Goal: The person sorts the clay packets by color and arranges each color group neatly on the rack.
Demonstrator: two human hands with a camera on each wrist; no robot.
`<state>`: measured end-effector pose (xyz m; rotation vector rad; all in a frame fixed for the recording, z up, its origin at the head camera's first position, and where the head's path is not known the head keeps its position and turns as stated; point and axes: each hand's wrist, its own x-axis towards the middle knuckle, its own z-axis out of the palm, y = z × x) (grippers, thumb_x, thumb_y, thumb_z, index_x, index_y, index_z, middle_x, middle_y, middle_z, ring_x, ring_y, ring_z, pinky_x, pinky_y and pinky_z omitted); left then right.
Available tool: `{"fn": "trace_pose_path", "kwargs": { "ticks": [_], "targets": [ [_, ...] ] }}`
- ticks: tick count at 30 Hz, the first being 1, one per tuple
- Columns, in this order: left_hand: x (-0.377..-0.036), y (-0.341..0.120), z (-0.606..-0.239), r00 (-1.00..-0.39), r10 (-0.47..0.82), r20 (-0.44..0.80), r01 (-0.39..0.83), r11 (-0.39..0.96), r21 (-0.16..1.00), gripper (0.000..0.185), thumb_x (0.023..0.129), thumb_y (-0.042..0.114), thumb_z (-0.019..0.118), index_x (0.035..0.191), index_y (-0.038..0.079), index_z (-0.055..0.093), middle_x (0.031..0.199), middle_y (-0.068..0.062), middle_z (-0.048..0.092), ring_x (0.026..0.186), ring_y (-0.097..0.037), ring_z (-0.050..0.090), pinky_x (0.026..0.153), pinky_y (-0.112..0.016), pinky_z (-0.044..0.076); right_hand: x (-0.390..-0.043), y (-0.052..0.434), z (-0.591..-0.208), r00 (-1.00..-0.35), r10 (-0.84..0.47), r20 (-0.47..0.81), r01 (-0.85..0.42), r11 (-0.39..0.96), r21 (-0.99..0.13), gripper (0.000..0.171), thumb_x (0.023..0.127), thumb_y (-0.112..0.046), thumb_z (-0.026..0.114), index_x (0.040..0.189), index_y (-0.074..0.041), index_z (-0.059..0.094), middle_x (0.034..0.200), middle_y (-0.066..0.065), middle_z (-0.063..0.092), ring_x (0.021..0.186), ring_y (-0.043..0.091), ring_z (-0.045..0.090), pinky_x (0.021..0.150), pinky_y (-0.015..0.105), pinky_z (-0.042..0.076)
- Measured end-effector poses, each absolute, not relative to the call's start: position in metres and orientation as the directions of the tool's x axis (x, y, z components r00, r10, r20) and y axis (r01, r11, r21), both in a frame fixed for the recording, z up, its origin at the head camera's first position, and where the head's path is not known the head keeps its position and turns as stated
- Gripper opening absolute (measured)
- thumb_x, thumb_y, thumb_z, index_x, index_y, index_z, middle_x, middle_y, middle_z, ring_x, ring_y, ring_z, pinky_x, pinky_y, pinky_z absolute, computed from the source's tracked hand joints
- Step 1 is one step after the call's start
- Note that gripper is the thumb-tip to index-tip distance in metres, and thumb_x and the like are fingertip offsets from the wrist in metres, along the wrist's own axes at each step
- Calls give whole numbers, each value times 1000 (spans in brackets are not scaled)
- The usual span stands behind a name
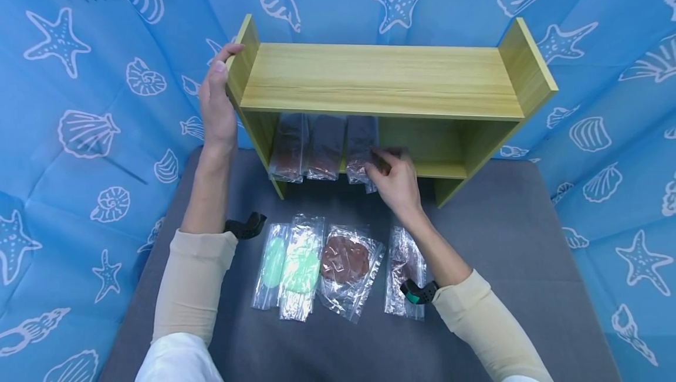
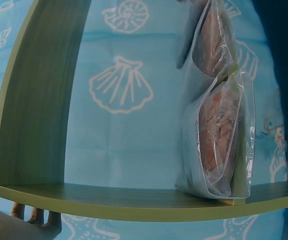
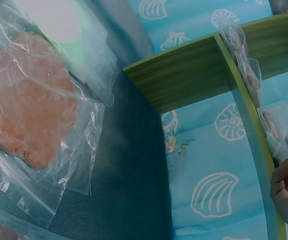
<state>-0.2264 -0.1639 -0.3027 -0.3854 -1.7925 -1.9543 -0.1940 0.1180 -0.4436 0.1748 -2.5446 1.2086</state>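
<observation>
Your right hand (image 1: 397, 181) pinches the third of three brown bags (image 1: 362, 146) on the shelf (image 1: 380, 80); your left hand (image 1: 217, 100) grips its side; four bags (image 1: 343, 267) lie on the surface (image 1: 502, 235).

I see bright, even light with soft shadows under the pale green wooden shelf (image 1: 380, 80). My wrist views bend its boards, and the clear plastic bags (image 3: 39, 125) glare, slightly blurred up close.

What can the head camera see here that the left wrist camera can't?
Only the head view shows both hands: the left hand gripping the shelf's side panel, the right hand pinching the third brown bag, plus four bags lying on the grey mat. Only the left wrist view shows the shell-print backdrop through the shelf's open back. Both show the wooden shelf with bagged brown pieces standing inside.
</observation>
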Motion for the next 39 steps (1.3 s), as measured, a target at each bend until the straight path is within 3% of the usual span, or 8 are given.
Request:
{"fn": "trace_pose_path", "kwargs": {
  "ticks": [7, 14, 22, 31, 39],
  "targets": [
    [-226, -163, -302, -857, -140, 497, 505, -26, 863, 47, 100, 24, 30, 130, 9, 62, 144, -6, 45, 119, -25, 47, 98, -31, 37, -189, 122, -444, -953, 57, 299, -217, 561, -799, 38, 92, -23, 70, 127, -10, 69, 100, 12, 56, 76, 21, 47, 74, 37, 38],
    [-226, -162, -301, -857, -140, 496, 505, -33, 863, 46, 100, 23, 30, 130, 8, 62, 145, -6, 45, 121, -24, 45, 99, -30, 37, -178, 130, -450, -943, 130, 307, -224, 436, -872, 34, 91, -14, 71, 125, -9, 68, 102, 14, 58, 70, 16, 53, 69, 26, 44],
    [-239, -170, -310, -859, -143, 491, 498, -17, 867, 47, 100, 25, 30, 131, 11, 63, 145, -4, 46, 121, -23, 46, 98, -30, 36, -160, 143, -454, -950, 153, 273, -230, 248, -941, 35, 93, -3, 67, 128, -3, 64, 121, 18, 60, 73, 11, 56, 62, 14, 45],
    [-225, -164, -302, -862, -138, 488, 494, -14, 869, 46, 100, 24, 31, 130, 9, 62, 147, -6, 44, 126, -22, 43, 102, -27, 35, -128, 149, -436, -962, 125, 245, -220, 183, -958, 35, 93, 6, 62, 127, 8, 60, 112, 25, 61, 72, 21, 57, 64, 17, 46],
    [-224, -163, -301, -860, -141, 491, 502, -57, 863, 45, 99, 24, 34, 129, 7, 62, 141, -7, 47, 120, -23, 45, 100, -28, 36, -113, 165, -457, -970, 131, 203, -182, 158, -971, 37, 92, 9, 61, 129, 7, 59, 110, 30, 60, 72, 14, 57, 63, 17, 46]
  ]
}}
